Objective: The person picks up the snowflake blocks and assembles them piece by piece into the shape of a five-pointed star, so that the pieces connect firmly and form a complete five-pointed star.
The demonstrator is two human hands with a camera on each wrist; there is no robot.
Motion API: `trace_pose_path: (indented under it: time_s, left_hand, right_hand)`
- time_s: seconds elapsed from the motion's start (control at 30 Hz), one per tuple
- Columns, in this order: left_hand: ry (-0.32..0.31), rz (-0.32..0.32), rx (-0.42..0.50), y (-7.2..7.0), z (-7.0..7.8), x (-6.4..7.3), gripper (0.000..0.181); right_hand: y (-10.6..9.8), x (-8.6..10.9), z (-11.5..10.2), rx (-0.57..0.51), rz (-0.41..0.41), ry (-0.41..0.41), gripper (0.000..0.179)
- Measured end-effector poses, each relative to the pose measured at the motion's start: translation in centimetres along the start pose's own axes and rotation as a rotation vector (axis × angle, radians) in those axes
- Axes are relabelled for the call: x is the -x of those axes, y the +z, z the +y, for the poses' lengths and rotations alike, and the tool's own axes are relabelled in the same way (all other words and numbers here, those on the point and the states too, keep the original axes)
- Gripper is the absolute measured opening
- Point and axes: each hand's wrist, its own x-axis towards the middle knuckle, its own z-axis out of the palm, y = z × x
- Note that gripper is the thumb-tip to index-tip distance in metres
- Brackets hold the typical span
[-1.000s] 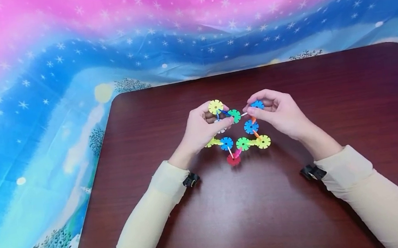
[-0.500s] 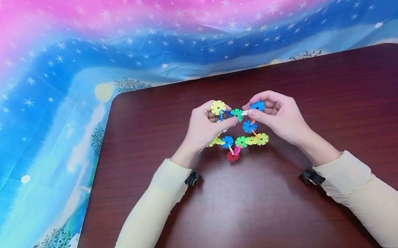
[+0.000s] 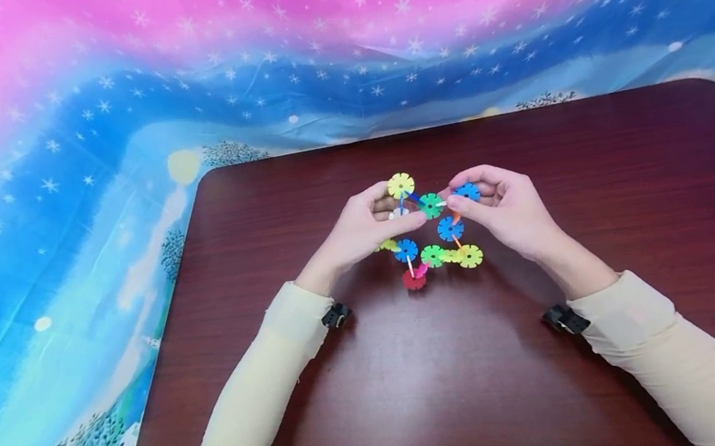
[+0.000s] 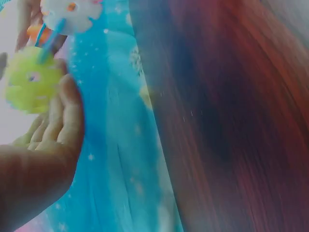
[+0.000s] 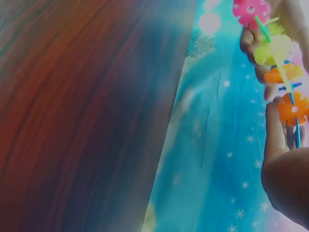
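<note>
Slotted plastic snowflake discs in several colours are linked into a chain that bends between my hands above the table. My left hand (image 3: 368, 228) holds its left end, thumb against a green disc (image 3: 431, 206); a yellow disc (image 3: 401, 185) stands above the fingers. With thumb and fingers my right hand (image 3: 503, 208) pinches the other end, by a blue disc (image 3: 468, 192). A thin white piece shows edge-on between the green disc and the right thumb; whether it joins both ends I cannot tell. Lowest hangs a red disc (image 3: 413, 280). In the right wrist view an orange disc (image 5: 293, 109) is near the fingers.
A dark reddish-brown table (image 3: 416, 393) with rounded corners lies under the hands. Behind it and to its left hangs a pink and blue snowflake-printed cloth (image 3: 217, 99). Each wrist carries a black strapped device, such as the right one (image 3: 565, 318).
My left hand has shifted slightly right, bringing the green disc closer to my right thumb. The white piece turned flatter, then edge-on again. My right hand has barely moved.
</note>
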Motion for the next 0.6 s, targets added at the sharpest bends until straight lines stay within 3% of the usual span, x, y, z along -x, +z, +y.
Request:
trace_pose_path:
  time_s: [0.1, 0.2, 0.33, 0.47, 0.6]
  left_hand:
    - [-0.054, 0.019, -0.034, -0.9, -0.4, 0.4, 0.056]
    - [-0.076, 0.031, -0.006, -1.4, -1.0, 0.5, 0.038]
    - [-0.098, 0.019, 0.029, -1.3, -1.8, 0.2, 0.021]
    - [-0.116, 0.027, 0.054, -1.0, -2.4, -0.2, 0.015]
    - [-0.150, 0.024, 0.071, -0.9, -3.0, -0.8, 0.013]
  right_hand:
    - [-0.7, -0.3, 0.2, -0.113, 0.046, 0.032, 0.027]
    - [-1.5, -0.5, 0.4, -0.251, 0.084, 0.075, 0.028]
    - [-2.2, -0.6, 0.9, -0.350, 0.076, 0.135, 0.028]
    - [-2.8, -0.6, 1.7, -0.320, 0.029, 0.194, 0.024]
    - [-3.9, -0.7, 2.5, -0.186, -0.039, 0.274, 0.032]
